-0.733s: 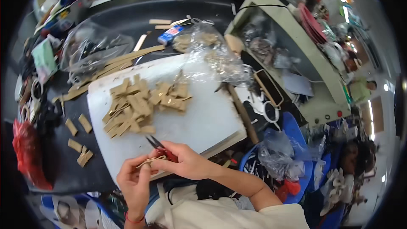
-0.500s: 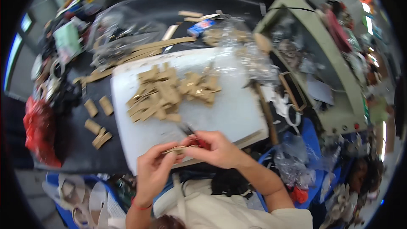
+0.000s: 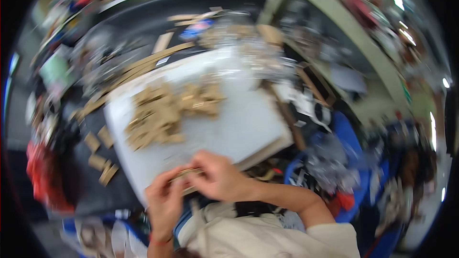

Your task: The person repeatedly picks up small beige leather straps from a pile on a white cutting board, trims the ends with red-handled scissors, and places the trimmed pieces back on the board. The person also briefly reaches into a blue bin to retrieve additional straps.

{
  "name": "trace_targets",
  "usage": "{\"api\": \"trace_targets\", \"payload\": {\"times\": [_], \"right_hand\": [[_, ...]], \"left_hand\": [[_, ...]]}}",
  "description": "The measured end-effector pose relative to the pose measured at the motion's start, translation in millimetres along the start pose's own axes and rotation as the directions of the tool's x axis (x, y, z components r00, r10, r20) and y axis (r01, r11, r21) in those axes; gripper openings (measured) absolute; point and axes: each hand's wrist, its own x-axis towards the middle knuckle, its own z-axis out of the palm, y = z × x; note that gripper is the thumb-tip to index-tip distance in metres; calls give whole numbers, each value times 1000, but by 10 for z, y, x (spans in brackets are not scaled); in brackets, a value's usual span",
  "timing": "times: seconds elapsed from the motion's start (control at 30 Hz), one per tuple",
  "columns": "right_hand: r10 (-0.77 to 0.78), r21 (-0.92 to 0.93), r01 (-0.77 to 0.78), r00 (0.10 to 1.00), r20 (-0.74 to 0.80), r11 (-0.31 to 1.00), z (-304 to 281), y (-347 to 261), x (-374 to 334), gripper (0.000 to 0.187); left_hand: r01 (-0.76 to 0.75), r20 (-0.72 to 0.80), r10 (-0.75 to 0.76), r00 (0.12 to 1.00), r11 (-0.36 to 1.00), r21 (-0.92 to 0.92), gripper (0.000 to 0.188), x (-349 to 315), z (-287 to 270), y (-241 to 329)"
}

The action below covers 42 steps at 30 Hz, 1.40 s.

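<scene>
Both of my hands meet over the near edge of a white board [image 3: 229, 136]. Between the fingertips of my left hand [image 3: 165, 196] and my right hand [image 3: 217, 177] is a small tan strip piece [image 3: 190, 172] with a shiny gold-looking edge. The fingers of each hand are closed on it, and they cover most of it. Motion blur hides finer detail. Just beyond my hands, a heap of similar folded tan pieces [image 3: 155, 119] lies on the board, with a smaller cluster [image 3: 202, 99] to its right.
Several loose tan pieces [image 3: 98, 162] lie on the black table left of the board. Long tan strips [image 3: 143, 64] and clear plastic bags [image 3: 253, 57] are at the back. A red bag [image 3: 45, 177] sits far left; a blue bin [image 3: 351, 148] stands right.
The view has swung, so the board and heap sit further left. The red-handled, dark-tipped tool in my right hand earlier no longer shows. My right hand has come closer to my left.
</scene>
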Motion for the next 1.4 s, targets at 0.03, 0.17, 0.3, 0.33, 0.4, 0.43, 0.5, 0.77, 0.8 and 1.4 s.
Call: {"api": "trace_targets", "payload": {"times": [0.03,0.17,0.3,0.33,0.4,0.43,0.5,0.77,0.8,1.4], "right_hand": [[-76,-11,76,996,-37,997,20,-1,22,12],[-187,55,188,982,-17,981,-67,156,30,16],[-174,126,178,984,-40,976,-135,113,-179,15],[-180,110,187,981,-68,976,-126,90,-237,16],[-86,109,89,996,-30,990,-200,-16,-322,18],[-143,68,153,981,-130,986,-268,-19,-374,18],[-264,-28,268,912,-314,963,-421,7,-502,19],[-425,-149,-948,17,-905,280,-3094,492,-2375,65],[-337,56,-977,-124,-933,207,-3218,569,-2651,72],[-406,-33,-754,-316,-858,656,-4942,97,-4220,26]], "left_hand": [[14,-13,-13,1000,999,44,20,20,-18,3],[45,86,-55,995,992,115,25,63,-299,-284],[3,71,-23,997,963,271,25,32,6,-71],[-21,67,2,998,956,293,21,28,47,-68],[-82,75,61,995,949,306,18,6,114,-79],[-112,78,92,993,945,309,17,7,161,-78],[-136,25,136,990,921,366,20,49,175,8],[-156,-465,305,831,931,330,25,136,-456,332],[-116,-511,261,819,947,298,26,116,-457,349],[-303,-236,582,778,677,670,25,392,-362,185]]}}
